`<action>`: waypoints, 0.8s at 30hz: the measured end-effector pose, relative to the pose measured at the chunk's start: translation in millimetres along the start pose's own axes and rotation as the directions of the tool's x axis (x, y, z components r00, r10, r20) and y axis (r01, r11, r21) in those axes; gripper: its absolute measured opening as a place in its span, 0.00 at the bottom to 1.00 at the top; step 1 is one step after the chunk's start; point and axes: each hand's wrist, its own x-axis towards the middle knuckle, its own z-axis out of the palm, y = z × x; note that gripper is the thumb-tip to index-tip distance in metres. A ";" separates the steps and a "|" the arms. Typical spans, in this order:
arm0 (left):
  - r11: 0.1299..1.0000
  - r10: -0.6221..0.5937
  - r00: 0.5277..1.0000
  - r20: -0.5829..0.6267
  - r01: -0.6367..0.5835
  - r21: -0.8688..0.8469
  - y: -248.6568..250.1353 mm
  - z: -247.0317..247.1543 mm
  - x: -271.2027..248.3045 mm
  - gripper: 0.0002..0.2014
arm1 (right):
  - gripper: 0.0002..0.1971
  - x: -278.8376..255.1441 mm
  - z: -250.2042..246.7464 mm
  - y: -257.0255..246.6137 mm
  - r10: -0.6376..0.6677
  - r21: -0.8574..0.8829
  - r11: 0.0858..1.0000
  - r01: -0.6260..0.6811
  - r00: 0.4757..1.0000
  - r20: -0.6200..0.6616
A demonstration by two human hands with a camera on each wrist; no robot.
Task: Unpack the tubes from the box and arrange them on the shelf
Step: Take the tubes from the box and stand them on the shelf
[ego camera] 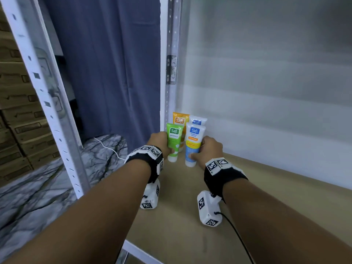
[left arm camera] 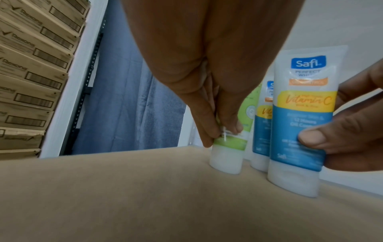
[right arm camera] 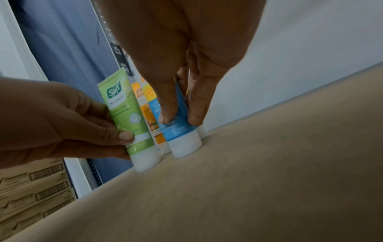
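Observation:
Several tubes stand cap-down at the back left corner of the brown shelf board (ego camera: pixel 247 206). My left hand (ego camera: pixel 159 142) grips the green tube (ego camera: pixel 174 139) low on its body, thumb in front (right arm camera: pixel 126 135). My right hand (ego camera: pixel 207 149) pinches the blue and yellow tube (ego camera: pixel 193 145) just above its white cap (right arm camera: pixel 184 147). Both tubes stand upright with caps on the board. Behind them are an orange tube (ego camera: pixel 180 120) and a second blue tube (ego camera: pixel 198 121). The box is not in view.
A white wall (ego camera: pixel 266 92) backs the shelf and a perforated metal upright (ego camera: pixel 172 63) stands in the corner. A white shelf post (ego camera: pixel 47 101) rises at the left, with a blue curtain (ego camera: pixel 114 73) and stacked cardboard cartons (left arm camera: pixel 31 73) beyond.

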 end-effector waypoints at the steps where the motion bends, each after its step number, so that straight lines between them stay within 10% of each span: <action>1: 1.000 0.003 1.000 0.000 -0.003 -0.002 -0.5 1.2 3.6 0.18 | 0.23 2.8 1.2 0.1 0.002 -0.001 1.000 -0.002 1.000 -0.002; 13: 0.996 -0.073 0.997 -0.022 0.074 0.051 -2.2 5.2 -18.3 0.18 | 0.24 -25.9 -14.8 -6.4 0.107 0.011 0.994 -0.107 0.993 0.042; 24: 0.996 -0.047 0.999 0.002 0.046 0.074 -6.8 -44.4 -167.8 0.11 | 0.14 -162.7 -26.2 -45.2 0.045 0.028 0.998 -0.049 0.992 0.117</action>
